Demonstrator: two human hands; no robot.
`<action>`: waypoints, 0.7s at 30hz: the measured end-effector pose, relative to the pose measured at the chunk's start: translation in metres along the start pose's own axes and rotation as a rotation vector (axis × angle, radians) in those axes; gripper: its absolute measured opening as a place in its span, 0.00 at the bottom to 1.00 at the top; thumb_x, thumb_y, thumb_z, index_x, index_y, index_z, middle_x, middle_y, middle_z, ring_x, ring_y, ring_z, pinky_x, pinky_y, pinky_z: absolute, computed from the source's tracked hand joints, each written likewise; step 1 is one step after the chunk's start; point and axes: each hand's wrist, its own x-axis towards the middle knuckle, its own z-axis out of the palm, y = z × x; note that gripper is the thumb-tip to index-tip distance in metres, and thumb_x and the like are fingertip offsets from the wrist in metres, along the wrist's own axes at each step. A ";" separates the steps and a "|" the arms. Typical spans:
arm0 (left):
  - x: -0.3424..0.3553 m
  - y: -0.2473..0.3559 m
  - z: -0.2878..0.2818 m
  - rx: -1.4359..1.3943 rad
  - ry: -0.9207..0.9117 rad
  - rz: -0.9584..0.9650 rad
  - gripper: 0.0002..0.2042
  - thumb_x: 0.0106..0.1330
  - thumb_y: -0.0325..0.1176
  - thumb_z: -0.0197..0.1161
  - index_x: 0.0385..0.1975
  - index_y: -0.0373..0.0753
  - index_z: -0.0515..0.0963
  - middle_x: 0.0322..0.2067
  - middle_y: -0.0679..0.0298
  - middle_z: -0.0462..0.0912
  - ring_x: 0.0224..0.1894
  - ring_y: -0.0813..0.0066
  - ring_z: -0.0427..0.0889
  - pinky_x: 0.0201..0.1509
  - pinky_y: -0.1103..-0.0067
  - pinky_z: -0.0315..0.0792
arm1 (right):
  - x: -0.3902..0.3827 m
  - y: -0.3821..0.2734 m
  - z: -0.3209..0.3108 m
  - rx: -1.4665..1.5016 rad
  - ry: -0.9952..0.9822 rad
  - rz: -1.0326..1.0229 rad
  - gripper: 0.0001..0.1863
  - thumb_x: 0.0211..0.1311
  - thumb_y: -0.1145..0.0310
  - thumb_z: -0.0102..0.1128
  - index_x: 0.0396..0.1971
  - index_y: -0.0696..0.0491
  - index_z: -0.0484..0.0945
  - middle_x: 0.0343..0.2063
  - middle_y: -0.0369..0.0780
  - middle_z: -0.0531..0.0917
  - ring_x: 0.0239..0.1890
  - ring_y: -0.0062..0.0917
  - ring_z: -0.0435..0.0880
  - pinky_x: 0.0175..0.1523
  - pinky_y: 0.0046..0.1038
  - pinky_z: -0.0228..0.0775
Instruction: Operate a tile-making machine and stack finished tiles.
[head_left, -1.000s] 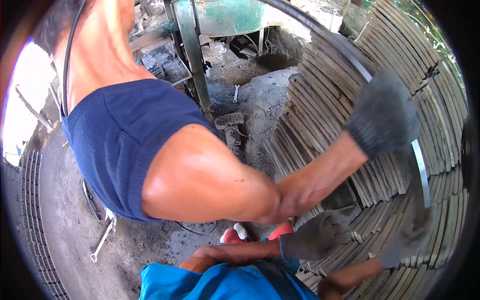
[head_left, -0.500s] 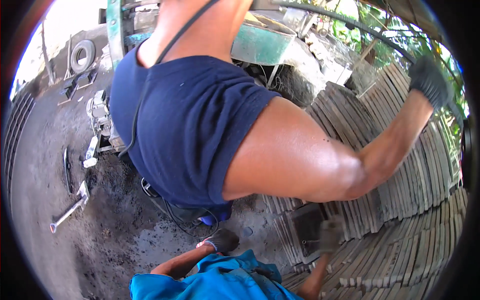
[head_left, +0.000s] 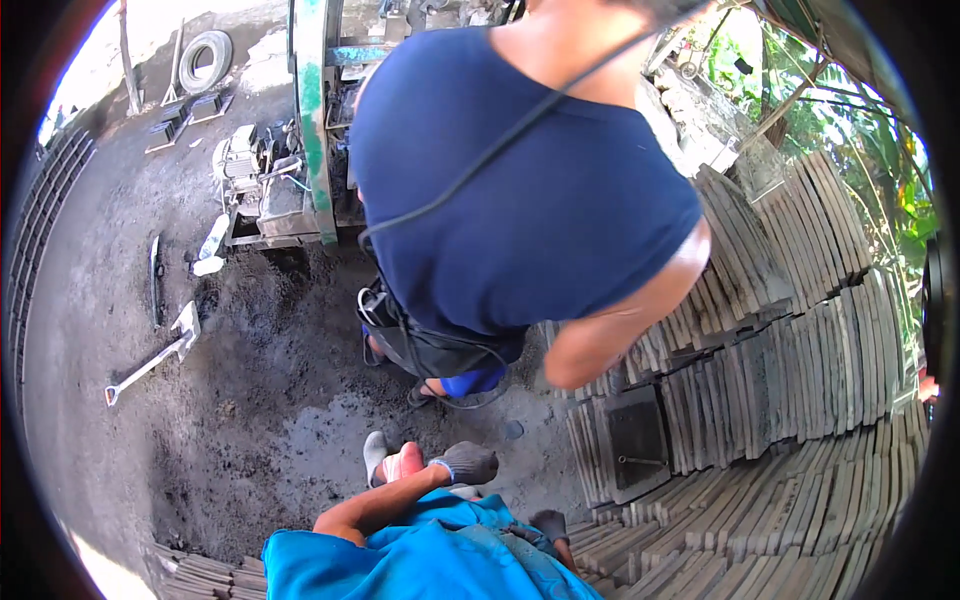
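My left hand (head_left: 472, 463), in a grey knit glove, is held in front of my blue shirt (head_left: 400, 560) with its fingers curled. Whatever it may hold is hidden. My right hand (head_left: 549, 524), in a dark glove, is low beside the shirt's right side. Its fingers cannot be made out. To its right, a wrench (head_left: 642, 461) lies against a dark flat board (head_left: 640, 430) at the end of a row of boards. A co-worker in a dark blue sleeveless top (head_left: 520, 200) stands bent just ahead of me, with a black cord across the back.
Many flat boards (head_left: 760, 390) stand packed in rows on the right. On the left floor lie a shovel (head_left: 150, 365), a dark bar (head_left: 155, 280) and a plastic bottle (head_left: 213, 240). A motor (head_left: 240, 155) sits by a green metal post (head_left: 312, 110); a tyre (head_left: 207, 62) leans behind.
The co-worker's raised gloved arm has come down and the torso has shifted right. My right hand has drawn back from the board with the wrench toward my shirt. My left hand has moved slightly right.
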 end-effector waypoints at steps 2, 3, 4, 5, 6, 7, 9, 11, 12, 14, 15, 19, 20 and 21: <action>-0.005 -0.011 -0.008 0.027 -0.001 0.037 0.14 0.61 0.39 0.53 0.32 0.38 0.84 0.34 0.48 0.86 0.37 0.45 0.85 0.41 0.56 0.77 | -0.013 -0.032 0.044 0.062 -0.083 0.150 0.11 0.64 0.55 0.58 0.35 0.41 0.88 0.39 0.40 0.89 0.45 0.30 0.88 0.39 0.42 0.79; -0.007 -0.018 -0.013 0.044 -0.013 0.083 0.14 0.61 0.39 0.53 0.32 0.38 0.85 0.34 0.47 0.86 0.37 0.45 0.85 0.41 0.57 0.77 | -0.009 -0.053 0.084 0.049 0.187 0.299 0.13 0.58 0.55 0.55 0.24 0.41 0.88 0.27 0.36 0.88 0.31 0.35 0.88 0.30 0.38 0.76; -0.010 -0.029 -0.019 0.045 -0.020 0.096 0.14 0.61 0.39 0.53 0.32 0.38 0.85 0.34 0.47 0.86 0.37 0.45 0.85 0.41 0.57 0.77 | -0.017 -0.061 0.071 0.054 0.184 0.313 0.13 0.58 0.55 0.55 0.24 0.41 0.88 0.27 0.36 0.88 0.31 0.35 0.88 0.30 0.38 0.76; -0.025 -0.046 -0.028 0.054 -0.042 0.069 0.14 0.61 0.39 0.53 0.32 0.38 0.85 0.34 0.47 0.86 0.37 0.44 0.85 0.41 0.57 0.77 | -0.009 -0.079 0.064 0.097 0.145 0.287 0.13 0.58 0.55 0.55 0.26 0.41 0.88 0.30 0.37 0.88 0.33 0.36 0.88 0.32 0.39 0.76; -0.037 -0.055 -0.035 0.061 -0.058 0.064 0.14 0.61 0.39 0.54 0.33 0.38 0.85 0.34 0.46 0.86 0.37 0.44 0.85 0.40 0.57 0.77 | -0.008 -0.090 0.053 0.132 0.107 0.280 0.12 0.58 0.55 0.55 0.28 0.40 0.88 0.32 0.38 0.88 0.35 0.36 0.88 0.33 0.40 0.77; -0.050 -0.072 -0.036 0.051 -0.055 0.076 0.14 0.60 0.39 0.54 0.33 0.38 0.85 0.34 0.45 0.85 0.37 0.44 0.85 0.40 0.56 0.77 | -0.006 -0.102 0.043 0.167 0.068 0.275 0.12 0.58 0.55 0.56 0.31 0.40 0.88 0.35 0.39 0.88 0.37 0.37 0.88 0.35 0.41 0.77; -0.073 -0.105 -0.050 0.044 -0.096 0.024 0.14 0.59 0.39 0.54 0.32 0.38 0.85 0.33 0.45 0.85 0.37 0.44 0.85 0.40 0.56 0.77 | -0.001 -0.125 0.025 0.241 -0.016 0.275 0.13 0.59 0.54 0.57 0.35 0.40 0.88 0.40 0.41 0.88 0.42 0.38 0.88 0.38 0.43 0.78; -0.086 -0.158 -0.033 0.029 -0.102 -0.080 0.15 0.59 0.39 0.55 0.33 0.36 0.85 0.33 0.45 0.86 0.39 0.45 0.86 0.42 0.56 0.77 | 0.012 -0.146 0.005 0.178 0.016 0.219 0.15 0.57 0.54 0.58 0.38 0.42 0.87 0.42 0.43 0.88 0.39 0.40 0.88 0.39 0.47 0.78; -0.097 -0.177 -0.039 -0.002 -0.147 -0.082 0.16 0.60 0.41 0.54 0.36 0.37 0.83 0.37 0.46 0.85 0.40 0.44 0.84 0.44 0.55 0.75 | 0.016 -0.154 -0.002 0.180 0.011 0.234 0.15 0.57 0.54 0.58 0.38 0.42 0.87 0.42 0.43 0.88 0.39 0.40 0.88 0.39 0.47 0.78; -0.121 -0.203 -0.041 -0.068 -0.066 -0.206 0.16 0.60 0.40 0.55 0.35 0.36 0.84 0.37 0.45 0.85 0.41 0.44 0.84 0.45 0.57 0.76 | 0.025 -0.171 -0.017 0.522 0.289 0.259 0.13 0.59 0.59 0.59 0.40 0.46 0.86 0.37 0.42 0.88 0.32 0.36 0.88 0.34 0.42 0.79; -0.160 -0.289 0.012 -0.037 0.075 -0.195 0.16 0.59 0.40 0.55 0.36 0.35 0.84 0.38 0.45 0.85 0.43 0.44 0.84 0.48 0.59 0.76 | 0.050 -0.196 -0.057 0.490 0.287 0.137 0.13 0.59 0.59 0.59 0.40 0.46 0.86 0.37 0.42 0.88 0.32 0.36 0.88 0.34 0.42 0.79; -0.220 -0.264 -0.020 -0.219 0.032 -0.621 0.18 0.59 0.42 0.56 0.38 0.36 0.86 0.39 0.45 0.86 0.45 0.48 0.85 0.50 0.62 0.77 | 0.015 -0.226 -0.108 1.603 0.186 0.664 0.11 0.61 0.66 0.59 0.42 0.51 0.82 0.30 0.40 0.85 0.23 0.27 0.85 0.24 0.32 0.77; -0.245 -0.267 -0.018 -0.220 0.036 -0.634 0.18 0.59 0.42 0.56 0.38 0.36 0.86 0.39 0.45 0.86 0.45 0.48 0.85 0.50 0.62 0.77 | 0.017 -0.231 -0.111 1.570 0.162 0.639 0.11 0.61 0.67 0.59 0.43 0.52 0.81 0.28 0.40 0.84 0.21 0.25 0.83 0.22 0.28 0.75; -0.272 -0.271 -0.012 -0.293 0.067 -0.709 0.19 0.58 0.44 0.57 0.38 0.37 0.86 0.38 0.46 0.86 0.45 0.49 0.86 0.50 0.62 0.76 | 0.018 -0.239 -0.115 1.627 0.185 0.630 0.09 0.60 0.68 0.60 0.39 0.52 0.81 0.26 0.39 0.83 0.17 0.24 0.81 0.19 0.26 0.74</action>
